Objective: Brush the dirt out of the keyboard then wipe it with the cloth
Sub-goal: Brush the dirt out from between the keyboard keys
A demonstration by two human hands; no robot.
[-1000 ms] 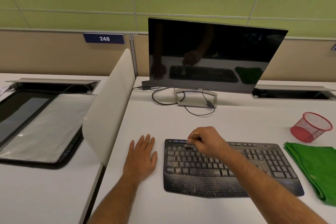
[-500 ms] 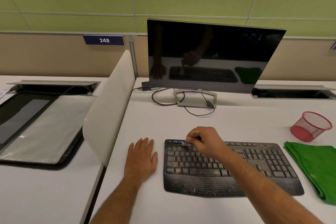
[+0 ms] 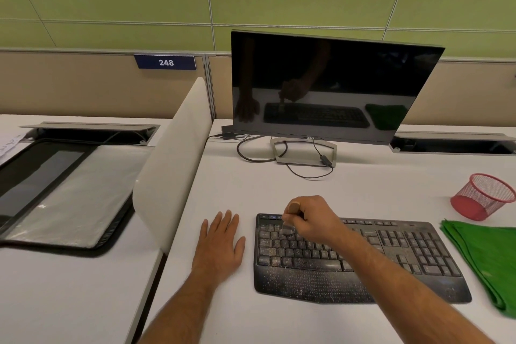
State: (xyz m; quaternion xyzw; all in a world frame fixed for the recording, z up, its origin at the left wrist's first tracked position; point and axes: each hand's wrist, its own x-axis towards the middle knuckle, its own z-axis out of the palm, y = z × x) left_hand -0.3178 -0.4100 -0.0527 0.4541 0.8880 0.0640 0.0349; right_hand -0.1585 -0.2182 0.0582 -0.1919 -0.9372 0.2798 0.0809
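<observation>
Keyboard [image 3: 363, 260] lies dusty on the table's [image 3: 307, 190] near side; your right hand [image 3: 312, 220] grips the brush [image 3: 287, 227] at its far-left keys, left hand [image 3: 220, 243] flat beside. Sweep rightward next; cloth [image 3: 488, 257] waits right.

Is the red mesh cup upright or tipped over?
Tipped. The red mesh cup lies on its side, its solid base toward the camera and its open rim pointing away.

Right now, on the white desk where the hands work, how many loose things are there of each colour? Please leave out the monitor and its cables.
Black: 1, the black dusty keyboard
Green: 1, the folded green cloth
Red: 1, the red wire-mesh cup, lying tipped
Wooden-handled: 1, the small brush gripped by the right hand
Total: 4
</observation>
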